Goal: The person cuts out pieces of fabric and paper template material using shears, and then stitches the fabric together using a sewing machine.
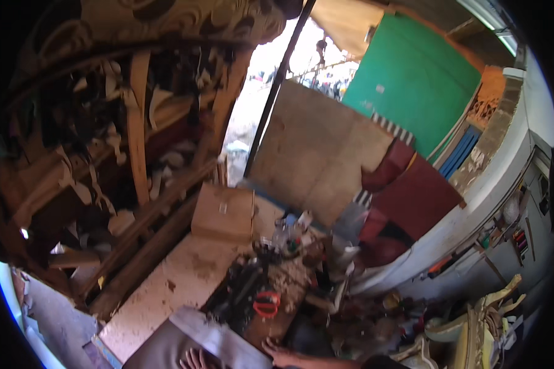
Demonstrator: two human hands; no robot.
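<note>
My left hand point(194, 359) rests at the lower edge of the view on a smooth brown sheet point(160, 345), its fingers spread. A pale grey strip point(218, 337) runs along the far side of that sheet; whether it is a folded edge or a separate piece, I cannot tell. To the right of the strip lies my right hand point(278, 352), fingers stretched out beside a brown wooden board point(271, 330). It holds nothing that I can see. Red-handled scissors point(266, 304) lie just beyond it, next to a dark heap point(240, 286).
A pale worktop point(166, 289) carries a cardboard box point(223, 210) at its far end. Clear plastic items point(287, 237) crowd behind the scissors. On the left stands a wooden rack point(138, 129) hung with cut pieces. Clutter and a yellowish frame point(470, 332) fill the right.
</note>
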